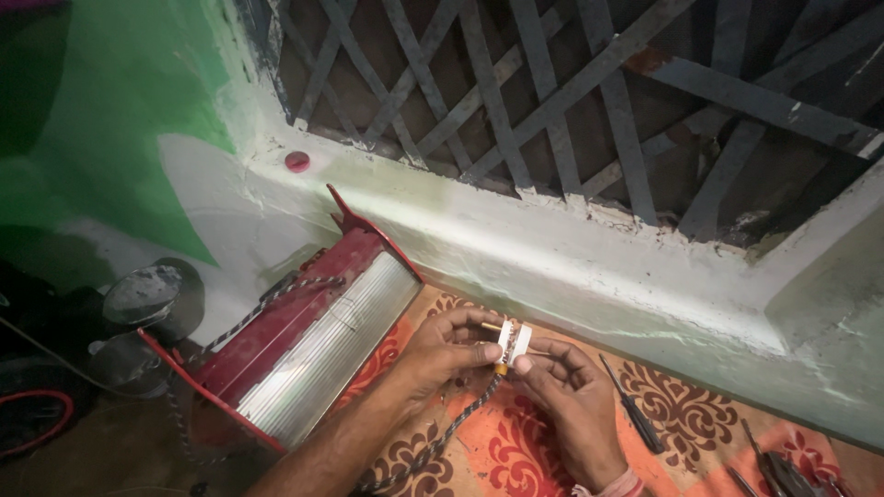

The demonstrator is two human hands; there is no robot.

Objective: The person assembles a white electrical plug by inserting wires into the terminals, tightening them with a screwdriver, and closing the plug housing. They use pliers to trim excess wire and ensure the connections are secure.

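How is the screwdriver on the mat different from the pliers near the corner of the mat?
The screwdriver is one thin dark shaft lying in full view; the pliers have paired handles and are cut off by the picture's edge. The screwdriver lies closer to the right hand; the pliers lie farther out. Both are dark tools resting untouched on the orange patterned mat.

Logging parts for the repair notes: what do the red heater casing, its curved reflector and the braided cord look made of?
Red box-shaped heater casing: looks like painted sheet metal, with thin folded edges and a dull red coat. Curved ribbed silver reflector: likely polished aluminium or steel, since it shines brightly and shows fine ridges. Black-and-white braided cord: apparently a woven fabric sleeve, given the plaited pattern; its core is hidden.
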